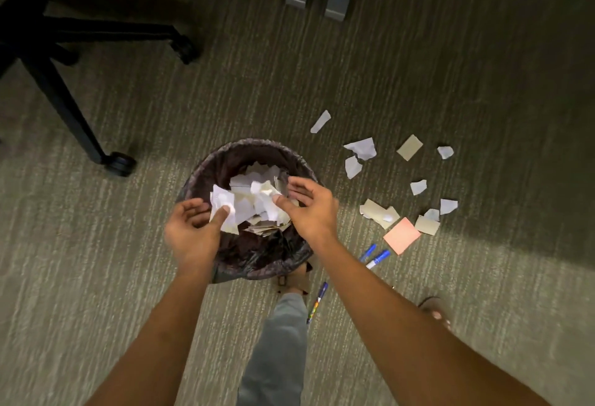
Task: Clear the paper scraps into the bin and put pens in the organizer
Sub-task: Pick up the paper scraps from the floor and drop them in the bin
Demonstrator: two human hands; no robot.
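Currently: both hands over the bin (pixel 206 164), releasing paper.

Step in hand, by judgement: drop the gathered scraps inside the liner. Done well, the hands stay inside the rim line, fingers spread fully, and light pieces are shaken loose so that none drifts back onto the carpet (pixel 96 261).

Left hand (pixel 190 228): palm turned up, fingers loosely curled, thumb pressing a white scrap (pixel 222 203) against the fingertips; a light pinch.

Right hand (pixel 309 209): fingers spread and relaxed over the pile in the bin; a crumpled white piece (pixel 262 190) sits at its fingertips; whether it touches cannot be told. No grip is evident.

Bin: round, dark liner, already well filled with white and tan paper.

Remaining scraps (pixel 360 148): scattered on the carpet right of the bin, with a pink sticky note (pixel 402 235) among them.

Pens: two blue markers (pixel 375 256) near the note, one pen (pixel 317 302) beside the person's leg. Organizer: not in view.

Also present: office chair base (pixel 64 83), upper left.
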